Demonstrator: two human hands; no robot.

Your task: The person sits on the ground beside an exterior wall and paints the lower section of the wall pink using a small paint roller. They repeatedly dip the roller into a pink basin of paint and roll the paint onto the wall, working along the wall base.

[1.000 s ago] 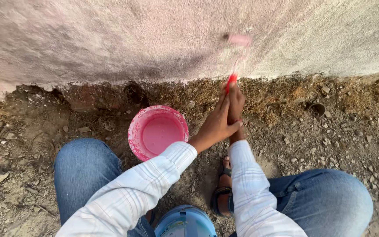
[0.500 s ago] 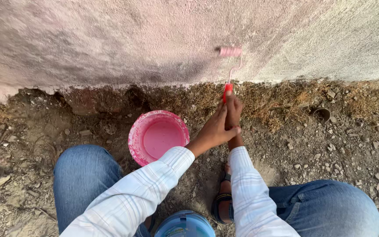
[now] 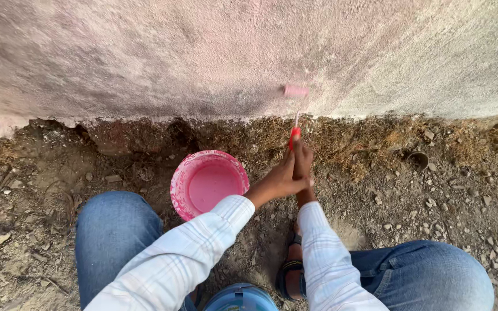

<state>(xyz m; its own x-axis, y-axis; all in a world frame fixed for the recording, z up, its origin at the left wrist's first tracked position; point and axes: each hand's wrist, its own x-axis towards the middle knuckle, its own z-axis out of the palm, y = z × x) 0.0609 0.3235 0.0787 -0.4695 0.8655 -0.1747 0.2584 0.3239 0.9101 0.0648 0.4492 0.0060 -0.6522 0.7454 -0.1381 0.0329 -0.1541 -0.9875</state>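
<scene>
Both hands grip the red handle of a small paint roller (image 3: 295, 91), whose pink sleeve presses against the rough wall (image 3: 203, 52) low down. My left hand (image 3: 278, 181) wraps over my right hand (image 3: 302, 164), which holds the handle near its top. A pink bucket (image 3: 181, 175) holding pink paint stands on the dirt just left of the hands, between my knees and the wall. The wall is pink-tinted on the left and paler grey to the right of the roller.
Loose dirt, pebbles and dry grass (image 3: 376, 144) run along the wall's foot. A small round pipe end or pot (image 3: 417, 159) lies at the right. A blue container (image 3: 240, 298) sits between my knees; my sandalled foot (image 3: 289, 273) is beside it.
The roller has moved down and left along the wall, and my hands have dropped slightly with it. The bucket has not moved.
</scene>
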